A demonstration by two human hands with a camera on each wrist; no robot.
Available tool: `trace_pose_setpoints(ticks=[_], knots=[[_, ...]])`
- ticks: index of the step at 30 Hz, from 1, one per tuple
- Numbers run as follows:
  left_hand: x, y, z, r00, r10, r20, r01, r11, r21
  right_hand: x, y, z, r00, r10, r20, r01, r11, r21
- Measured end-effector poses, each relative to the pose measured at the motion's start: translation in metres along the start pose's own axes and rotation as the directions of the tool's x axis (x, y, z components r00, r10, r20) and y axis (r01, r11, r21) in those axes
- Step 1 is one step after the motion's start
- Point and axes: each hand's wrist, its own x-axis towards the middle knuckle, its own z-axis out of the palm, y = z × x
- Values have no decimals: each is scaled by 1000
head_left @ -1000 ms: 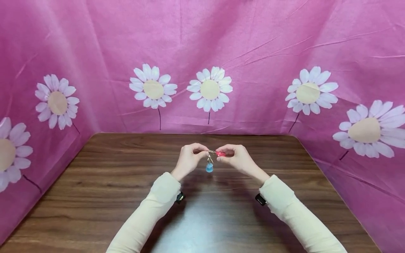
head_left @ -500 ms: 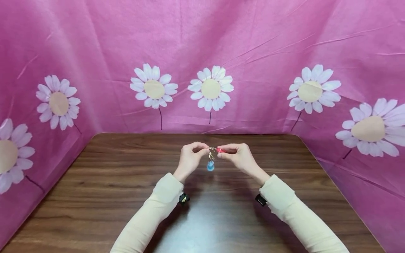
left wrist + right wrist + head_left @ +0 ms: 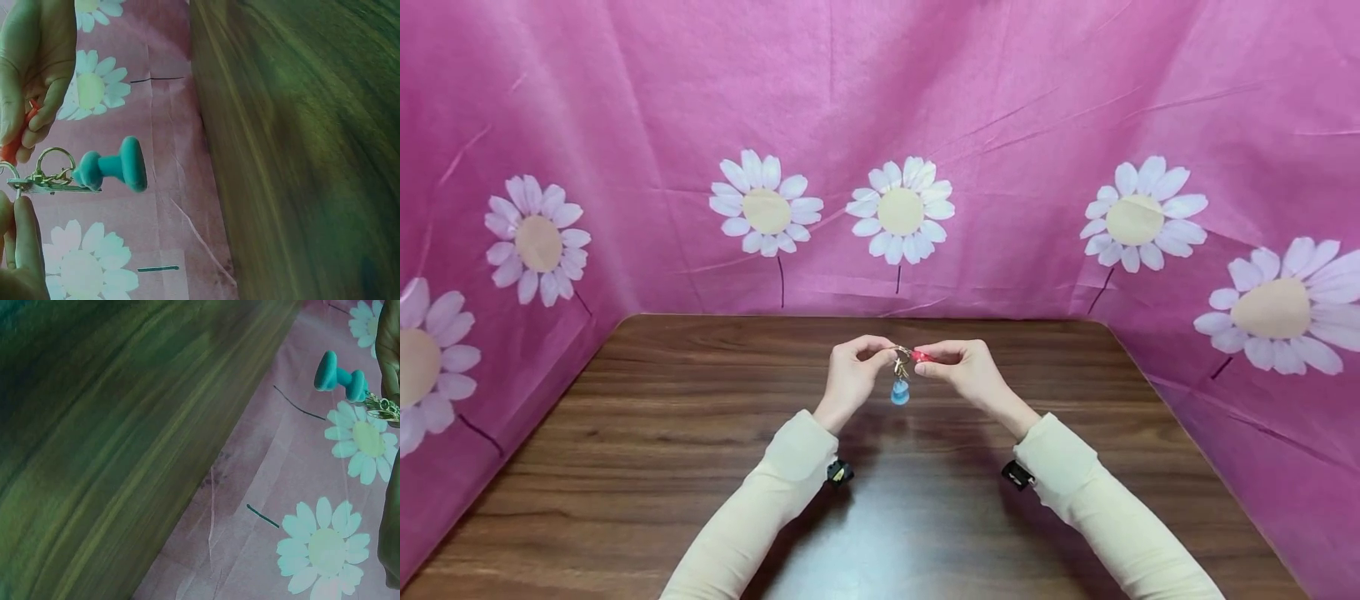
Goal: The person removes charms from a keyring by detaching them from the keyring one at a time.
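Observation:
Above the far half of the table, both hands meet at a keychain. My left hand (image 3: pixel 850 375) pinches its gold-coloured metal ring between thumb and fingertips. My right hand (image 3: pixel 972 379) holds a red piece (image 3: pixel 17 140) at the ring's other side; the fingers cover part of it, so its kind is unclear. A gold chain with small metal parts (image 3: pixel 56 179) hangs between the hands. At its end dangles a blue pawn-shaped pendant (image 3: pixel 899 392), which looks teal in the left wrist view. In the right wrist view the pendant (image 3: pixel 340 378) hangs free of the fingers.
A brown wood-grain table (image 3: pixel 700 467) lies under the hands. Pink cloth (image 3: pixel 1000 83) with white daisies surrounds its back and sides. Dark wrist devices (image 3: pixel 839 472) sit at both cuffs.
Both hands have risen slightly, and the pendant has shifted a little up and right with them. The metal ring now shows as a rounder loop. Each hand keeps its hold.

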Motion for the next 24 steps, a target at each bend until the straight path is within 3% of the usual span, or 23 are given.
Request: trace_pose_setpoints(ticks=[5, 8, 11, 13, 14, 17, 20, 21, 24], knots=[[4, -7, -3, 999, -22, -46, 20, 999, -34, -2, 4, 0, 1000, -9, 5, 9, 1000, -9], [9, -6, -15, 990, -39, -133, 27, 996, -91, -5, 14, -5, 1000, 11, 6, -11, 999, -42], [15, -3, -33, 980, -15, -198, -3, 996, -90, -5, 27, -11, 999, 48, 14, -47, 997, -54], [17, 0, -42, 984, 14, -180, -22, 999, -44, -2, 34, -15, 998, 62, 9, -61, 997, -49], [24, -11, -47, 990, 41, -137, -48, 998, -49, 0, 37, -17, 998, 61, 13, -61, 997, -42], [24, -11, -52, 996, 71, -51, -70, 997, 16, 5, 41, -19, 998, 61, 1, -61, 997, -43], [23, -15, -52, 997, 69, 16, -70, 995, 68, 11, 44, -22, 999, 49, 15, -47, 992, -119], [16, -5, -50, 999, 50, 8, -50, 992, 120, 13, 45, -22, 999, 49, 15, -46, 987, -152], [15, -7, -48, 999, 20, 25, -24, 988, 152, 26, 48, -22, 1000, 22, 12, -18, 963, -267]])
